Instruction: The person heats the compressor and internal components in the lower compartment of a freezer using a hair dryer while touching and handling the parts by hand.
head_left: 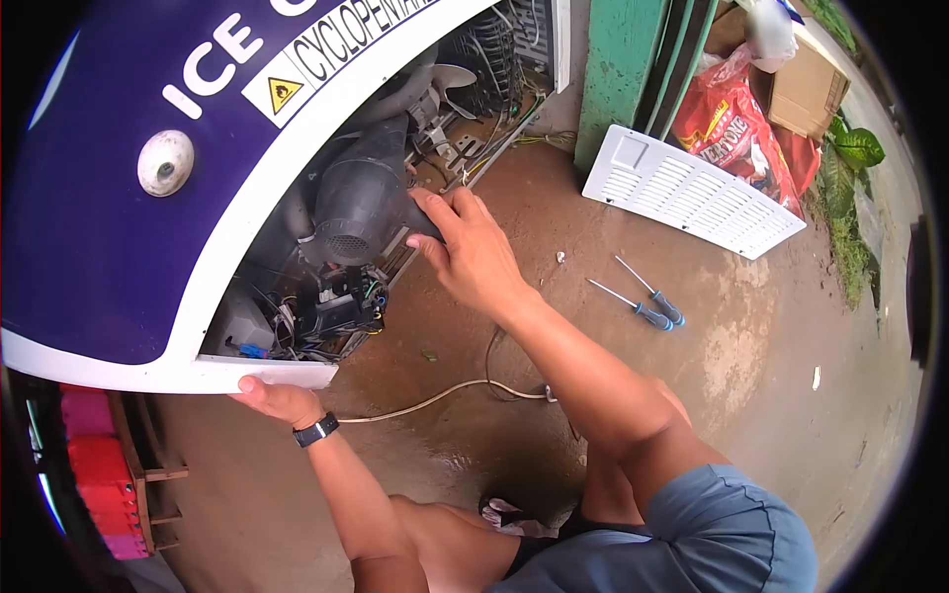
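My right hand (pixel 473 242) is closed round the handle of a dark grey handheld blower (pixel 361 188). The blower's slotted round end faces me, and its body reaches into the open machine compartment of a purple and white ice cream freezer (pixel 129 257). Beyond it are a fan blade (pixel 453 76) and a black coil (pixel 481 59). Below the blower lies a bundle of wires and black electrical parts (pixel 336 304). My left hand (pixel 282 400), with a dark wristband, holds the freezer's white lower edge (pixel 297 376); most of its fingers are hidden there.
Two blue-handled screwdrivers (pixel 647 308) lie on the wet concrete floor at right. A white vented panel (pixel 692 193) leans near a red bag (pixel 732 128) and a cardboard box (pixel 809 84). A pale cable (pixel 425 400) crosses the floor. Beside the freezer stands a green post (pixel 623 69).
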Available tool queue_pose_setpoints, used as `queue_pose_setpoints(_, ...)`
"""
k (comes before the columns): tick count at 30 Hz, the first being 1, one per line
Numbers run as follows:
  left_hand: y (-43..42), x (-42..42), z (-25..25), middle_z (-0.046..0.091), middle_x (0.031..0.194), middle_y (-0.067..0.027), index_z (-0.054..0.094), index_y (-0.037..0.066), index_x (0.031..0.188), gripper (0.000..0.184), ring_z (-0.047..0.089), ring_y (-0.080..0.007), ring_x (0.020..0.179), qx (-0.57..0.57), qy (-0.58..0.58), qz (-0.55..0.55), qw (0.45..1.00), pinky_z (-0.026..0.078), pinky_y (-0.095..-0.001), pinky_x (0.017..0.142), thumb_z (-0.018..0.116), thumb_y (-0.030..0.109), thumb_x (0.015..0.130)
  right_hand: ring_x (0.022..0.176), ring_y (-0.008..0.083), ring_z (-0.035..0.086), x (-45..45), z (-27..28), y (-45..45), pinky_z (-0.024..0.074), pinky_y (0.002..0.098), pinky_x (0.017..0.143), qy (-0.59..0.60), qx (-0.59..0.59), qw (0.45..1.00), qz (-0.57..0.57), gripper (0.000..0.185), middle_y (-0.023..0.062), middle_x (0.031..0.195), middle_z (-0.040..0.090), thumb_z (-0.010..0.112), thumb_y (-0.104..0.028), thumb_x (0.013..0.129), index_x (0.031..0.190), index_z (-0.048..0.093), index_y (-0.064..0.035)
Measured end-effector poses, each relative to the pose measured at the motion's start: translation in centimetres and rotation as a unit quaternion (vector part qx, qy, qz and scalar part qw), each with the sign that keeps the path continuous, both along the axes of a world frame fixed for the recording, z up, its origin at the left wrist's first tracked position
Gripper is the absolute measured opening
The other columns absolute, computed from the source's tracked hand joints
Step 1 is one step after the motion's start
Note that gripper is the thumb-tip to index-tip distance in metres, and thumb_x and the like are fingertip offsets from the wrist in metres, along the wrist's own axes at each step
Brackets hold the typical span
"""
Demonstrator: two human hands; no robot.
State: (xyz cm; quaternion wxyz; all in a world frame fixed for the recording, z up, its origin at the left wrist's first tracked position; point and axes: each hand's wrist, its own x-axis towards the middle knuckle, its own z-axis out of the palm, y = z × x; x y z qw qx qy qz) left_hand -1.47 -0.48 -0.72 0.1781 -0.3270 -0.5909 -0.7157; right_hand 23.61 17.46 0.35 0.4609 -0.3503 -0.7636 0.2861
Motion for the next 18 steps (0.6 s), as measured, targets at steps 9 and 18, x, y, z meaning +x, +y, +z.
queue_pose_setpoints(9, -0.2, 0.9, 0.1, 0.03, 0.165, -0.0246, 0.023, -0.005, 0.162, 0.109, 0.037, -0.0384, 0.148, -0.019, -0.069, -0.014, 0.997, 0.032, -0.0515, 0.125, 0.049, 0.078, 0.097, 0.108, 0.0374, 0.059, 0.4, -0.4, -0.2, 0.0487, 0.047, 0.092, 0.057, 0.007, 0.998, 0.026, 0.052, 0.017, 0.116, 0.059, 0.074, -0.014, 0.094, 0.143, 0.058, -0.0103)
queue_pose_setpoints(18, 0.0, 0.5, 0.2, 0.028, 0.167, -0.022, 0.02, -0.003, 0.165, 0.106, 0.035, -0.0365, 0.15, -0.014, -0.063, 0.002, 0.998, 0.03, -0.05, 0.126, 0.049, 0.075, 0.099, 0.104, 0.0338, 0.058, 1.9, 1.3, -0.4, 0.0463, 0.0459, 0.085, 0.022, 0.011, 1.0, 0.011, 0.046, 0.0145, 0.109, 0.059, 0.072, -0.018, 0.094, 0.139, 0.064, -0.0107)
